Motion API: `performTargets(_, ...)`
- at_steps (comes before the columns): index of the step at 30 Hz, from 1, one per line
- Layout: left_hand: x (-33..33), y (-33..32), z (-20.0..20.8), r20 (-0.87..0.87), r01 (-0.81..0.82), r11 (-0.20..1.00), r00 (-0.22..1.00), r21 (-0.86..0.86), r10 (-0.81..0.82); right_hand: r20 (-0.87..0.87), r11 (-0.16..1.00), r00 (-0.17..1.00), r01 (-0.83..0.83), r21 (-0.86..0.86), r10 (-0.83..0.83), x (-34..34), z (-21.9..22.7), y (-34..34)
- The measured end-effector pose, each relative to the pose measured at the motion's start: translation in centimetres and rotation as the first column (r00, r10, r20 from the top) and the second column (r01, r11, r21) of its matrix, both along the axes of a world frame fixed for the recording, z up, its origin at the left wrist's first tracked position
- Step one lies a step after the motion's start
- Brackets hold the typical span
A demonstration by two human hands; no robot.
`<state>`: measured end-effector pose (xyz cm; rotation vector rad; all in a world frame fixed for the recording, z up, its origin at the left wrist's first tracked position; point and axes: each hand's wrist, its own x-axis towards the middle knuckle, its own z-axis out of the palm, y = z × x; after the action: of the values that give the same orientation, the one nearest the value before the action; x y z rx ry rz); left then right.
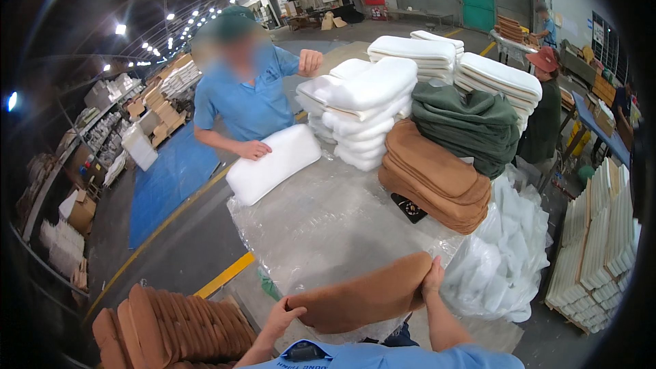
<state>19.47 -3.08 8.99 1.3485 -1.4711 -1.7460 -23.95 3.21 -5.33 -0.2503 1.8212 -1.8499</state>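
Note:
A brown fabric-covered cushion (362, 295) is stretched between my two hands at the table's near edge. My left hand (281, 318) grips its left end, thumb over the top. On the opposite end, my right hand (432, 279) is closed round the right edge. Beyond it lies the plastic-covered table (321, 232). A stack of brown fabric covers (434, 178) sits at the table's right, with a dark green stack of covers (465, 119) behind it. Across the table a co-worker's hand (254, 149) rests on a white foam pad (273, 164).
White padding stacks (372, 85) fill the table's far side. Several brown cushions (171, 328) stand in a row at lower left. Crumpled clear plastic (502, 253) hangs at the right, near stacked white panels (594, 232). A small black patterned object (408, 208) lies beside the brown covers.

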Motion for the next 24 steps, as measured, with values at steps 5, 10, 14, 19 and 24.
performTargets(5,-3.6,1.8,-4.4,-0.146,-0.407,0.913,0.903,0.014,0.405,-0.237,0.936,0.938,-0.173,0.308,0.252,-1.7,2.6,-2.1)
performTargets(10,-4.0,2.9,-4.0,-0.2,-0.455,0.887,0.864,0.08,0.461,-0.351,0.666,0.572,-0.688,0.288,0.742,-5.0,12.3,-5.8)
performTargets(14,-2.8,3.8,-3.2,-0.26,-0.171,0.711,0.852,0.682,0.454,-0.12,0.502,0.488,-0.826,0.256,0.864,-5.7,20.8,-8.5)
performTargets(19,-3.2,6.9,-5.7,-0.276,0.07,0.456,0.873,0.887,0.403,-0.12,0.564,0.552,-0.791,0.236,0.825,-3.7,25.1,-10.8)
performTargets(24,-3.9,10.0,-6.2,-0.251,0.24,0.695,0.964,0.678,-0.088,-0.093,0.568,0.562,-0.793,0.221,0.822,-3.1,22.0,-11.8)
